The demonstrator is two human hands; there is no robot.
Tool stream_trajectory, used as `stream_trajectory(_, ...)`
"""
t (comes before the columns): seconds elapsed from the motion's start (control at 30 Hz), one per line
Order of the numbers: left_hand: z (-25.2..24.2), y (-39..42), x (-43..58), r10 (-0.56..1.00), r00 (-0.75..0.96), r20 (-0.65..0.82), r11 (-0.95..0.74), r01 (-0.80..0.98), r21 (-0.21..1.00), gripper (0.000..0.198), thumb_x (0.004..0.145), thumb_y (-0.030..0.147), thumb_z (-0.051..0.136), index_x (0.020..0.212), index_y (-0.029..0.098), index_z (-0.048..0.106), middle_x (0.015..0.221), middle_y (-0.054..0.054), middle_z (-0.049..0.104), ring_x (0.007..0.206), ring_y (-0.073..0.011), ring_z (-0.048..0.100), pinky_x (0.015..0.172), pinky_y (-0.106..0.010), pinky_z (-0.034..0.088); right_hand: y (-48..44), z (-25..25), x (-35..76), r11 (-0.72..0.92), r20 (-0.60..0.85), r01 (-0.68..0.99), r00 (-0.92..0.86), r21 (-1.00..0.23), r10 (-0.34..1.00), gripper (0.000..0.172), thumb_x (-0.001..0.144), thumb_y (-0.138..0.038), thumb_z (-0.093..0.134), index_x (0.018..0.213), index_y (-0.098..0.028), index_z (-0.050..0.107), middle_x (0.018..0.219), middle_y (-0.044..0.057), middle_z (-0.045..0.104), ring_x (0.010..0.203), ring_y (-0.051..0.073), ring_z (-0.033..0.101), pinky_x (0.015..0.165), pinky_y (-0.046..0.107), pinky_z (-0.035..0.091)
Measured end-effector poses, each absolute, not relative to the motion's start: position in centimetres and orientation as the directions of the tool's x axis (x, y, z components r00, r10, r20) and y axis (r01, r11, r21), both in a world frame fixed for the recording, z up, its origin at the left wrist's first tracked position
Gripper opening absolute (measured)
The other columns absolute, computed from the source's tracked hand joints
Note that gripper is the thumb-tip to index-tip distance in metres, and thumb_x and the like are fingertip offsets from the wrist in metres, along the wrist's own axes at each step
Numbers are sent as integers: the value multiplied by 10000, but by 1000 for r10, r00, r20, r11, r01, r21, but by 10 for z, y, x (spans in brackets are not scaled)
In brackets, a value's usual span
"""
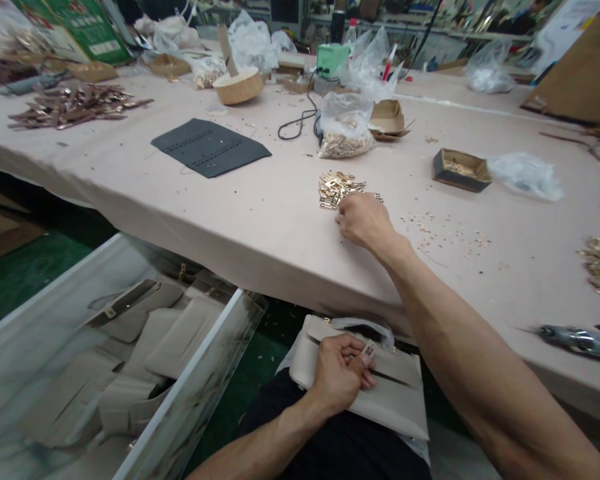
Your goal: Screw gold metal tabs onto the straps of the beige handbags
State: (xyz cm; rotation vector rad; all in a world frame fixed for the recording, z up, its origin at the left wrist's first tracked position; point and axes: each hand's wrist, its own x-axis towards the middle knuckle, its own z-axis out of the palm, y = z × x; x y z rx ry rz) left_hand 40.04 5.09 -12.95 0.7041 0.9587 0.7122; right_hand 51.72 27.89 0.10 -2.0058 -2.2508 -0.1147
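A light beige handbag (395, 400) lies on my lap, with a dark slit across its front and a pale wrapped handle at its top. My left hand (337, 373) rests on it, thumb and fingers closed around a small beige tab (368, 348) with a metal-edged opening. On the table, my right hand (365, 217) reaches down at the near edge of a pile of gold metal plates (337, 183). Its fingers are curled together, and whatever is between the tips is hidden.
A white bin (180, 400) at the left holds several beige bags. The table (260, 227) bears a black perforated sheet (210, 147), a bag of metal parts (347, 127), a small box (461, 169), scattered bits (450, 230) and a grey tool (580, 340) at its right edge.
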Motion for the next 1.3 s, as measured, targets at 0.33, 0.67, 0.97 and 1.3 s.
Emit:
stream_trajectory(0.33, -141, 58, 406, 782, 370, -502, 597, -209, 775, 498, 686, 528, 846, 855, 115, 625, 700, -88, 729, 431, -132, 639, 410, -202, 508, 311, -18, 511, 59, 281, 975, 3, -215, 960, 233, 889, -351, 667, 1001, -151, 710, 1093, 184, 656, 946, 316, 619, 776, 423, 501)
stream_trajectory(0.67, -140, 65, 415, 776, 342, -531, 609, -184, 771, 523, 674, 551, 849, 841, 98, 649, 682, -93, 726, 428, -128, 632, 412, -204, 509, 314, -27, 512, 126, 348, 959, -30, -254, 937, 253, 880, -222, 628, 1115, -130, 637, 1204, 190, 565, 1081, 359, 535, 898, 520, 483)
stream_trajectory(0.97, -138, 67, 420, 781, 329, -530, 604, -183, 776, 501, 664, 526, 854, 831, 105, 641, 672, -82, 726, 423, -128, 630, 409, -212, 522, 310, -25, 512, 149, 323, 965, -74, -215, 943, 225, 912, -110, 476, 993, -151, 682, 1132, 173, 597, 1036, 317, 512, 812, 433, 478)
stream_trajectory(1.3, -136, 71, 421, 784, 327, -528, 598, -168, 784, 495, 675, 511, 852, 840, 88, 655, 685, -89, 729, 436, -130, 636, 425, -218, 524, 309, -22, 515, 235, 309, 954, -170, -188, 936, 336, 838, -8, 476, 1106, -130, 638, 1146, 191, 613, 1069, 341, 514, 886, 485, 446)
